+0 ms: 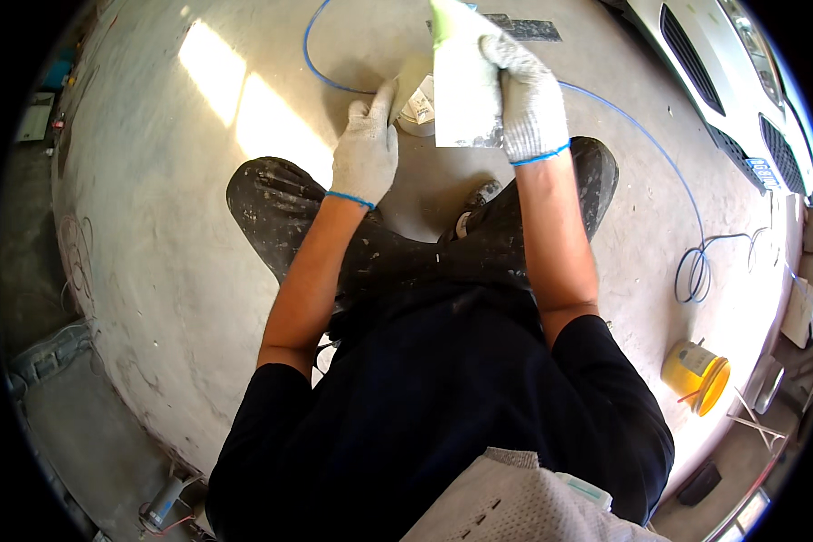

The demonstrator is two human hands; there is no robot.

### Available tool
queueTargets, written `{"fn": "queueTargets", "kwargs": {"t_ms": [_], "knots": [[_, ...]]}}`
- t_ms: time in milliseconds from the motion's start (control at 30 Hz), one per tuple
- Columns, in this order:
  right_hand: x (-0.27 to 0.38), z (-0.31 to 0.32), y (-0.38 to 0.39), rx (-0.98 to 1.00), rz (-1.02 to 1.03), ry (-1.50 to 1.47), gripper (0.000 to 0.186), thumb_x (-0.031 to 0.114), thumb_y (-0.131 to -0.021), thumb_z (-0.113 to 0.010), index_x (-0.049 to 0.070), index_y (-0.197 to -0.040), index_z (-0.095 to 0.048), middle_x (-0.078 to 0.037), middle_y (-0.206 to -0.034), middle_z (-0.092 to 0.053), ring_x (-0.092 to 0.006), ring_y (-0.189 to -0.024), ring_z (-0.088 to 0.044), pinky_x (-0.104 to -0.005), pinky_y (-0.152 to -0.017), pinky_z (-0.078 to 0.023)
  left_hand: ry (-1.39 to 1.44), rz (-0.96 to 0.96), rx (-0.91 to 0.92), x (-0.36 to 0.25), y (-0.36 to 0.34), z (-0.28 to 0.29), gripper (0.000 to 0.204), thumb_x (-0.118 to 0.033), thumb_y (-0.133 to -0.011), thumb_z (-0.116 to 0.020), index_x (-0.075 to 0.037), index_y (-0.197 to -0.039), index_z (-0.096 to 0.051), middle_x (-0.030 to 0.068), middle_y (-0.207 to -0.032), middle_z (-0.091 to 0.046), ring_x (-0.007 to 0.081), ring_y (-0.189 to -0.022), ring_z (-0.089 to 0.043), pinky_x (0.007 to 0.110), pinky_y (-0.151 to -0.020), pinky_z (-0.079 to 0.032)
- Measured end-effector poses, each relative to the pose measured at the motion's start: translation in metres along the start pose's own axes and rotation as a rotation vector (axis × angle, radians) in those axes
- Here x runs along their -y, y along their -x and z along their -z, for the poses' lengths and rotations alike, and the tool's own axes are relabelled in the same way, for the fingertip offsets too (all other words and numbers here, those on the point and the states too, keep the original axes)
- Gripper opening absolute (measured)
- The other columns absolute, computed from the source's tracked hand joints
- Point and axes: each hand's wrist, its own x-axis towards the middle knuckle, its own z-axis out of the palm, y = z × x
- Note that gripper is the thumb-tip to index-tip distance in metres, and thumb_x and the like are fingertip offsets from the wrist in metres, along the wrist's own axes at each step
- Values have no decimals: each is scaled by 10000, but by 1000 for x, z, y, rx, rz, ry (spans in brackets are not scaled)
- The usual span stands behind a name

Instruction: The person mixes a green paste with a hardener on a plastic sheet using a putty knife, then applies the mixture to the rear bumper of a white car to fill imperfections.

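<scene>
My left hand (366, 149), in a pale knit glove with a blue cuff, is closed on a thin, pale olive spreader (409, 79). My right hand (527, 106), gloved the same way, grips a white board (465, 113) smeared with pale green paste along its upper part. A round can (415, 126) with a light label stands on the floor just beyond my fingers, partly hidden by the board and spreader. Dark flat strips (535, 31) lie behind the board. My paint-spattered knees are spread on either side.
A white car front (673, 45) is at upper right. A blue hose (641, 126) crosses the floor (154, 271) and coils at right. A yellow bucket (686, 366) stands at lower right. A grey moulded part (50, 359) and a grey cylinder (164, 501) are at lower left.
</scene>
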Motion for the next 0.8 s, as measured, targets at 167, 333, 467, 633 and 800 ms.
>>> {"fn": "queueTargets", "kwargs": {"t_ms": [167, 333, 467, 633, 800], "knots": [[16, 17, -7, -122, 413, 621, 297, 85, -969, -654, -33, -1242, -670, -88, -1140, -711, -154, -1051, -648, -311, -962, -514, 1115, 475, 98, -11, -4, 32, 253, -214, -997, -684, -23, -1151, -623, -1, -757, -583, 87, -612, -552, 256, -547, -481], [5, -3, 2, 92, 330, 707, 223, 96, -983, -632, 10, -1171, -715, -74, -1135, -728, -206, -991, -694, -339, -922, -536, 920, 457, 318, -23, -4, 52, 258, -246, -995, -679, -24, -1125, -651, -10, -699, -546, 77, -556, -513, 237, -469, -409], [10, 14, -8, 214, 414, 1454, 230, 30, -905, -650, 5, -1122, -721, -156, -1068, -707, -322, -1018, -682, -383, -911, -534, 989, 491, 199, -21, -1, 52, 255, -226, -983, -700, -17, -1123, -653, -22, -714, -527, 56, -576, -475, 204, -489, -375], [-4, -6, 16, 138, 987, 1459, 428, -60, -770, -655, 73, -1172, -714, -151, -1098, -671, -366, -1034, -624, -422, -910, -533, 963, 281, 112, -21, -3, 46, 254, -201, -981, -696, -4, -1132, -644, -31, -770, -543, 45, -629, -481, 204, -535, -382], [-13, -10, 17, 309, 948, 1353, 390, -48, -800, -661, 79, -1163, -723, -126, -1031, -676, -334, -898, -625, -403, -836, -536, 834, 300, 124, -27, -2, 57, 195, -169, -991, -658, -15, -1109, -634, -29, -792, -552, 54, -641, -486, 228, -552, -401]]}}
